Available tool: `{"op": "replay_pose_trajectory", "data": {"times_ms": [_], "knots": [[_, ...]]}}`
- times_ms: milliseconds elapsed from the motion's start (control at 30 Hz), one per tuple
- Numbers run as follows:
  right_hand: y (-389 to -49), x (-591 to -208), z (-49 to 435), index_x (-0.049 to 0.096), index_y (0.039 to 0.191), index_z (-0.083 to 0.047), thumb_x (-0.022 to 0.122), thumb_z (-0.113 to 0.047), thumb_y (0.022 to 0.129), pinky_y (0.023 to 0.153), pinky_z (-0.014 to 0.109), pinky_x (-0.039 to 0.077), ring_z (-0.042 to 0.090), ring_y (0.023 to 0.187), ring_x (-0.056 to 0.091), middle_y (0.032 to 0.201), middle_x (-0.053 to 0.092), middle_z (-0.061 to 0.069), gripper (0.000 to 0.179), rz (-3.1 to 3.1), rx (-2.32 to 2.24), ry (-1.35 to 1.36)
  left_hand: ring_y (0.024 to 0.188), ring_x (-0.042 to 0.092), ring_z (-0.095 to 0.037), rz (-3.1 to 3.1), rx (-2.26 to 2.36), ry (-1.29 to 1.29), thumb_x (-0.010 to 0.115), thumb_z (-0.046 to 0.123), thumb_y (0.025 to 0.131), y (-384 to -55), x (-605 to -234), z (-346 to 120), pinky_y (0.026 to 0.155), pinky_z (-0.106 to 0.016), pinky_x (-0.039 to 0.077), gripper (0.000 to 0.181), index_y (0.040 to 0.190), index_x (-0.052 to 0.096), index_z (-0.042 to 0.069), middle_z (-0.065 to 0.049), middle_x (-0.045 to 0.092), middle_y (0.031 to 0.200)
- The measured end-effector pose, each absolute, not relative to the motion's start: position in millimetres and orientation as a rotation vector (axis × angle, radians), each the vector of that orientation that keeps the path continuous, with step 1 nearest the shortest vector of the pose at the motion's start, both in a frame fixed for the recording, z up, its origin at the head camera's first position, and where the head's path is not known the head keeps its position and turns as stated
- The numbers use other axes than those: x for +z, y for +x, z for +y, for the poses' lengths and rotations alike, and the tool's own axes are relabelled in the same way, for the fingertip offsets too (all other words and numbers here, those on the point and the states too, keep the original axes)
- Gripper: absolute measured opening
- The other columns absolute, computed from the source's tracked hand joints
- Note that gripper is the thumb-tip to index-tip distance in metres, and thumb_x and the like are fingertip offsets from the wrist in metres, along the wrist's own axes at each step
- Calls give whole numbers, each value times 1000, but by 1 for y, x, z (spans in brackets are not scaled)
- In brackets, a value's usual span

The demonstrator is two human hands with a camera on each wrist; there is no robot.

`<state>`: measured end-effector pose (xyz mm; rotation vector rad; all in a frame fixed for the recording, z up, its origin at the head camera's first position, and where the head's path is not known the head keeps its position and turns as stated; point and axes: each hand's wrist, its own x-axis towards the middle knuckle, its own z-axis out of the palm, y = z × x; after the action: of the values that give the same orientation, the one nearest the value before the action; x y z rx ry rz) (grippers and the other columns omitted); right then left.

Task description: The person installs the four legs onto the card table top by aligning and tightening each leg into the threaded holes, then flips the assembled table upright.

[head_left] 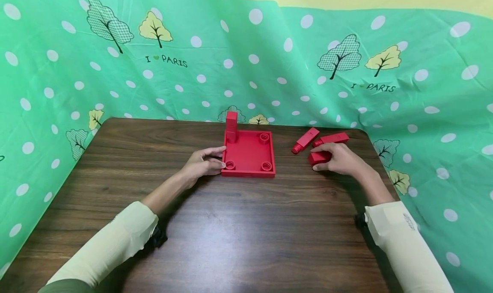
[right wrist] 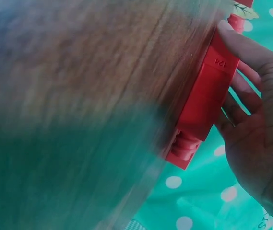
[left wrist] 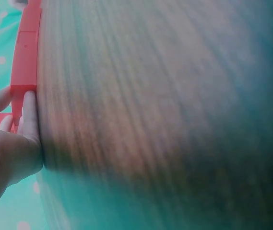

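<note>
A square red tray (head_left: 249, 154) with a raised rim lies on the table, round sockets showing in three corners. At its far left corner a red square post (head_left: 231, 121) stands upright. My left hand (head_left: 204, 164) holds the tray's left side, thumb and fingers against the rim; the left wrist view shows fingertips right at its corner. To the right, my right hand (head_left: 339, 157) grips another red post (right wrist: 206, 98) between thumb and fingers. That post lies low over the table, and a threaded end shows in the right wrist view.
Two more red posts, a slanted one (head_left: 306, 139) and one lying crosswise (head_left: 332, 138), rest just beyond my right hand. A green dotted cloth (head_left: 250, 70) hangs behind the dark wooden table (head_left: 246, 224) and along its sides.
</note>
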<state>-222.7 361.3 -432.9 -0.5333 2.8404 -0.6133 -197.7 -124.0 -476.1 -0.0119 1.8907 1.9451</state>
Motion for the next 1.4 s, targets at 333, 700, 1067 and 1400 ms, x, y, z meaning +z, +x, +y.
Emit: {"op": "replay_pose_trajectory", "data": {"times_ms": [333, 700, 1067, 1400], "knots": [[-228, -431, 357, 82, 133, -4, 99, -19, 88, 88, 43, 58, 29, 102, 65, 124, 80, 17, 50, 2806, -584, -593, 103, 77, -5, 1881, 1947, -20, 76, -9, 99, -198, -474, -123, 89, -25, 70, 72, 166, 59, 14, -16, 60, 154], [-224, -426, 347, 82, 114, -9, 96, -20, 92, 83, 37, 58, 19, 90, 64, 104, 80, 4, 28, 2855, -592, -707, 100, 77, -3, 1874, 1953, -19, 76, -11, 99, -198, -473, -122, 90, -26, 70, 73, 166, 58, 13, -17, 60, 153], [-222, -410, 332, 71, 99, -13, 94, -32, 95, 67, 29, 42, 20, 79, 53, 87, 65, 4, 30, 2926, -731, -628, 102, 78, -4, 1880, 1949, -22, 76, -9, 100, -198, -475, -122, 90, -25, 70, 72, 166, 59, 14, -18, 60, 155], [-226, -402, 320, 81, 121, -13, 95, -32, 95, 80, 21, 56, 24, 99, 68, 112, 81, 8, 35, 2901, -939, -568, 106, 79, -6, 1887, 1944, -19, 77, -8, 100, -197, -475, -123, 90, -25, 70, 72, 166, 58, 14, -19, 59, 157]]}}
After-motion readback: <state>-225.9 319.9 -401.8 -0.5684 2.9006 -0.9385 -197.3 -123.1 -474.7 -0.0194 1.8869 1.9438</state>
